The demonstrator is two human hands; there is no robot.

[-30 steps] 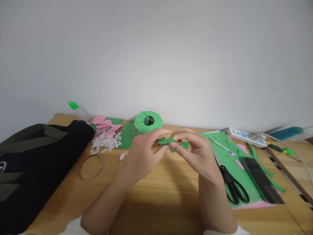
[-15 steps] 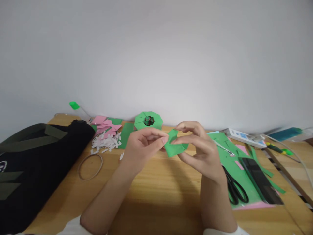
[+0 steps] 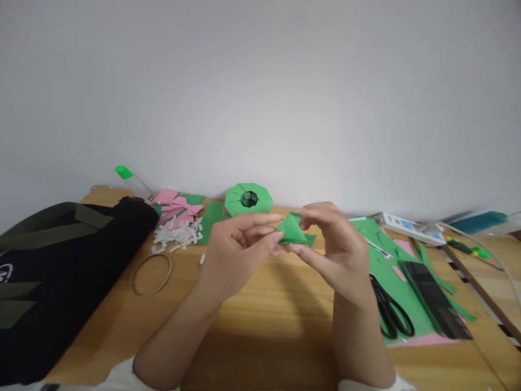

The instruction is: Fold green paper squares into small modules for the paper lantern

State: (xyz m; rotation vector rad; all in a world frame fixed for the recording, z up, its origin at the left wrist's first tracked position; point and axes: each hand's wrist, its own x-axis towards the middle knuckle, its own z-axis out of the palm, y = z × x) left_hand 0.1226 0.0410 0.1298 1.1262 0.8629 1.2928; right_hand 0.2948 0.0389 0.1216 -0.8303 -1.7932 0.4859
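A small piece of green paper [image 3: 292,230], folded to a triangular shape with a flap out at the right, is held above the table between both hands. My left hand [image 3: 238,252] pinches its left corner between thumb and fingers. On the other side, my right hand [image 3: 340,247] grips the lower edge with the thumb, its fingers curled at the upper right edge. Behind them, against the wall, stands a round green folded-paper ring [image 3: 232,202] with a dark opening in its middle.
At left lie a black bag [image 3: 73,282], a thin ring [image 3: 134,282], white paper scraps [image 3: 175,234] and pink paper pieces [image 3: 179,209]. At right are green sheets [image 3: 401,304], black-handled scissors [image 3: 393,315], a dark phone [image 3: 435,298] and a power strip [image 3: 411,229].
The green paper has gone from a more spread-out shape to a folded triangle. My right thumb has moved up onto its lower edge, and the right fingers have drawn back to its upper edge.
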